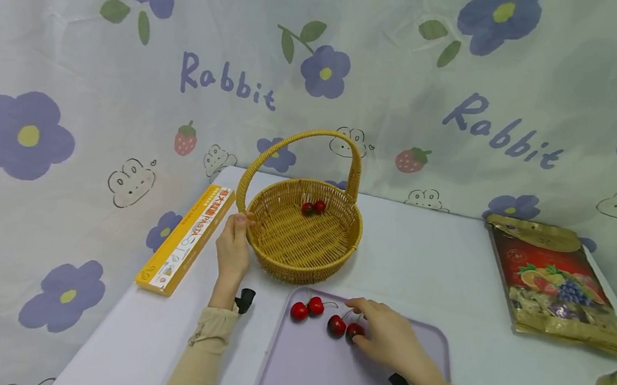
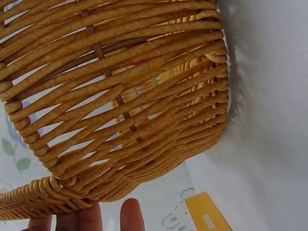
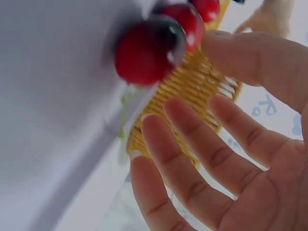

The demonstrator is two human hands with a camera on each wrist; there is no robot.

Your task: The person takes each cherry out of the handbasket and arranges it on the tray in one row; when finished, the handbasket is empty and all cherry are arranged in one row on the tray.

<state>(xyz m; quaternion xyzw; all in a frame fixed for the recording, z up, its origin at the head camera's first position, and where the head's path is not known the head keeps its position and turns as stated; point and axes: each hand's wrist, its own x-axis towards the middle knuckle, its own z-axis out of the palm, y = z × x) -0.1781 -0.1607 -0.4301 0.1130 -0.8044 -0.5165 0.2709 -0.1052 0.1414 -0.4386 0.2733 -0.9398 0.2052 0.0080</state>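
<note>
Beside the right hand (image 1: 391,339), I read cherries (image 1: 336,326) in red, two with blackish patches. Beneath that hand, I read a plain lilac tray (image 1: 306,374). At the left hand (image 1: 233,250): a golden-tan woven basket (image 1: 300,272). Left of that hand: a yellow-orange box (image 1: 186,241) with a white panel. Right of both hands: a red-and-gold bag (image 1: 564,285), fruit-printed. Beyond them: a whitish backdrop (image 1: 385,56) patterned with purple flowers (image 1: 323,72).
</note>
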